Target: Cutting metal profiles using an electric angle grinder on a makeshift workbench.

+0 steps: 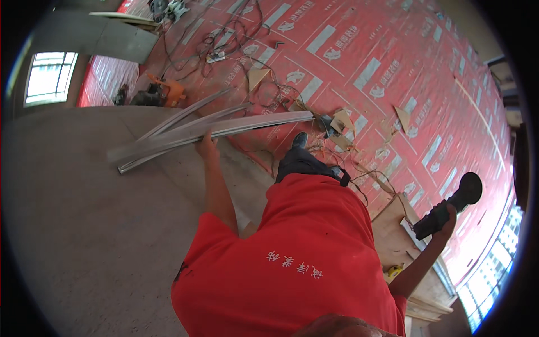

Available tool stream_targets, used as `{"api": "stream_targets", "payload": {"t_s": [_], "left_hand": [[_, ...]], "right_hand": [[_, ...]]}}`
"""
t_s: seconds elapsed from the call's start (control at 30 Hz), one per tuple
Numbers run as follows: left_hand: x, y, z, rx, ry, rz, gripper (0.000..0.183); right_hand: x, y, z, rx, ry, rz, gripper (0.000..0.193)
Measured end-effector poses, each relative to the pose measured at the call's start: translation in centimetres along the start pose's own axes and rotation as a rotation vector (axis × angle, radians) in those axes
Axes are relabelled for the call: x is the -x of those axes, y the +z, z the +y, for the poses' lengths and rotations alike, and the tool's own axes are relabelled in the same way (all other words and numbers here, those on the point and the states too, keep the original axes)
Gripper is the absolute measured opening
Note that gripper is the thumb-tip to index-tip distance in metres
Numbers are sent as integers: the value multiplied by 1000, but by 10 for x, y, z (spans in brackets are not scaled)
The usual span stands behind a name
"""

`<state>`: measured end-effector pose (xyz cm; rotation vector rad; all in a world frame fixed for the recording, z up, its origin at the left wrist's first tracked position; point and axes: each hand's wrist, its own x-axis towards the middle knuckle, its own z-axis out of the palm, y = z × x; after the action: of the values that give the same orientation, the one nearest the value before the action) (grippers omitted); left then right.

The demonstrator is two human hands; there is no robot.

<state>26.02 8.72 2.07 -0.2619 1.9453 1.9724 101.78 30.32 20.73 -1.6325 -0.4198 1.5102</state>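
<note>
On the far left a bright window [49, 76] lets light in over the bare grey floor [73, 236]. Next come the long grey metal strips [208, 128], a small bunch of them held out flat above the floor, with their far ends spread apart a bit on the left. The left hand [205, 147] grips them from below, near the middle of the bunch, with its fingers curled shut around the strips. To carry them well, it looks best to hold near the middle so neither end dips, and to keep the long ends away from the orange tool [171, 90] and the tangle of cables [224, 39] that lie on the red floor sheet [404, 67] beyond. Scraps of cardboard [342, 121] lie near the foot too, so slow steps would be wise. In the middle is the person's red shirt [303, 253]. Further right, the right hand [446, 219] is wrapped tight around the handle of a black grinder [452, 205], held up with its round disc end pointing away from the body. It should stay pointed that way. Under that arm sits a wooden board [390, 230], with something small and yellow [394, 271] beside it.
</note>
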Motion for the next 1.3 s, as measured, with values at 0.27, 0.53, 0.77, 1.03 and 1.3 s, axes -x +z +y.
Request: {"api": "stream_targets", "payload": {"t_s": [0.27, 0.53, 0.77, 1.03, 1.3], "left_hand": [[-42, -101, -97, 385, -221, 140, 49], [-88, -137, -136, 469, -204, 352, 50], [-77, -65, -62, 373, -315, 768, 65], [-28, -69, -84, 9, -325, 836, 70], [1, -8, -72, -442, 203, 181, 57]], "right_hand": [[-6, 107, -32, 92, -20, -105, 35], [2, 195, -39, 221, -19, -123, 35], [13, 202, -33, 223, -26, -65, 36], [20, 175, -16, 55, -58, -67, 38], [64, 76, -6, -150, -138, -21, 37]]}}
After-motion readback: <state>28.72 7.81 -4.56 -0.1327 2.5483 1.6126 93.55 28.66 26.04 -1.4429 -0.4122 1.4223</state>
